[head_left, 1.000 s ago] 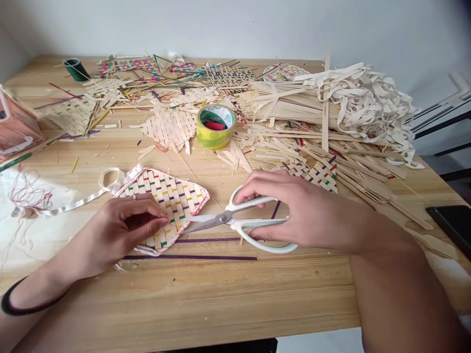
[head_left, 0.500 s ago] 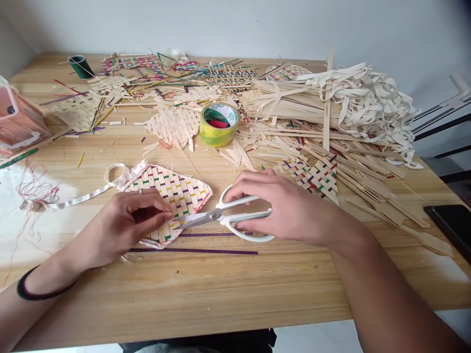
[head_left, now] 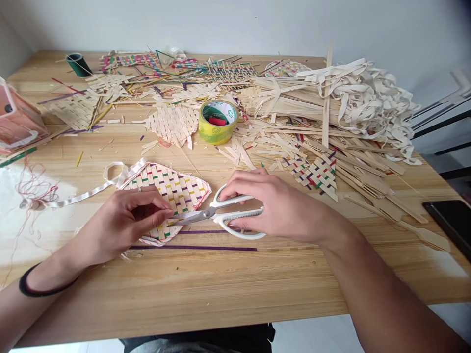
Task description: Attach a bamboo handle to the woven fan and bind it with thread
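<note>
My right hand (head_left: 253,203) holds a pair of white-handled scissors (head_left: 208,214), blades a little apart and pointing left. Their tips reach the fingertips of my left hand (head_left: 138,215), which is closed in a pinch over a woven mat. What the pinch holds is too small to make out. The woven mat (head_left: 184,191) lies flat under my left hand; it is pale with coloured strips and has a white edging stitched in red thread. From its upper left corner a white ribbon (head_left: 86,194) trails off to the left.
Behind my hands stands a roll of yellow tape (head_left: 217,128). Wooden strips (head_left: 287,100), a heap of white ribbon (head_left: 375,98) and a black phone-like object (head_left: 451,220) lie right. Left are tangled red thread (head_left: 35,186) and a pinkish box (head_left: 20,117). Purple strips (head_left: 206,248) lie in front.
The scissors and my right hand have moved slightly left, bringing the blades closer to my left fingertips. My left hand keeps its pinch in nearly the same place.
</note>
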Demonstrator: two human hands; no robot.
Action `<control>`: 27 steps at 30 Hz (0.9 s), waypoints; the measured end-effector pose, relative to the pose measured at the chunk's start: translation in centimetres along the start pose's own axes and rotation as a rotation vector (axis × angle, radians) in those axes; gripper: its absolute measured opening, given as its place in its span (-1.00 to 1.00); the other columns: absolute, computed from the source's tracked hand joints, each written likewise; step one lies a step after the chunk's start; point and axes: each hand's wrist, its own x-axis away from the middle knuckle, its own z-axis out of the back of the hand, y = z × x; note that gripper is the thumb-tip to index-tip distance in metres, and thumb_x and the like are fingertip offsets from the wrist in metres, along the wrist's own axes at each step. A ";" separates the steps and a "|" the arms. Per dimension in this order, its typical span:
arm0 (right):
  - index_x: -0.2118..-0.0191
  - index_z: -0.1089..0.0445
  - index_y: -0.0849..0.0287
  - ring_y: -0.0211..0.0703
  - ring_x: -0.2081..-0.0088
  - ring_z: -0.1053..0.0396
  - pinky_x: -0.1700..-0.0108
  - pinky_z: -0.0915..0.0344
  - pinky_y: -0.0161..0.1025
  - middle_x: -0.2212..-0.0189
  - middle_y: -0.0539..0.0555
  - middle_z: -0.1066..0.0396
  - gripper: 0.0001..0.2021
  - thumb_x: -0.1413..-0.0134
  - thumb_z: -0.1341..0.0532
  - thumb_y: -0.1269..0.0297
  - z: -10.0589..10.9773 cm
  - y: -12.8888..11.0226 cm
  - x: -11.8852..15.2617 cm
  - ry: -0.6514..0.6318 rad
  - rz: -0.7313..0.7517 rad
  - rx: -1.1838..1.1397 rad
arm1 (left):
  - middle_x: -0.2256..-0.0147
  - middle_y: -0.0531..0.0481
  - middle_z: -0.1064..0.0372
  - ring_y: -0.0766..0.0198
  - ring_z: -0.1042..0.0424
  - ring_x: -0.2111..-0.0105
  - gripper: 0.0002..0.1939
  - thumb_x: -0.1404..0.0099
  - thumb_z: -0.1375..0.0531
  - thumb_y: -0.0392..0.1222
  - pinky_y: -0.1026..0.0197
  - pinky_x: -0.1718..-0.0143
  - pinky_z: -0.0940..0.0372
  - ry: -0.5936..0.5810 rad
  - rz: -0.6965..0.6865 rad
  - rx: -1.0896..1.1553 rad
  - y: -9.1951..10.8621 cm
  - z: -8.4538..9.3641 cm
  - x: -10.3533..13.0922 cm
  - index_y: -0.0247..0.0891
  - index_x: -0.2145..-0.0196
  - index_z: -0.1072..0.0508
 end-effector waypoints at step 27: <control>0.07 -0.62 0.04 0.10 0.06 -0.60 -0.01 -0.47 -0.02 0.09 0.10 -0.64 -0.81 -0.21 -0.47 0.21 2.0 1.6 0.8 0.254 -0.046 0.036 | 0.45 0.01 -0.49 0.30 -0.34 0.48 -0.67 -0.49 -0.27 0.01 0.32 0.51 -0.22 0.016 0.070 0.021 0.4 0.1 0.1 -0.22 0.35 -0.66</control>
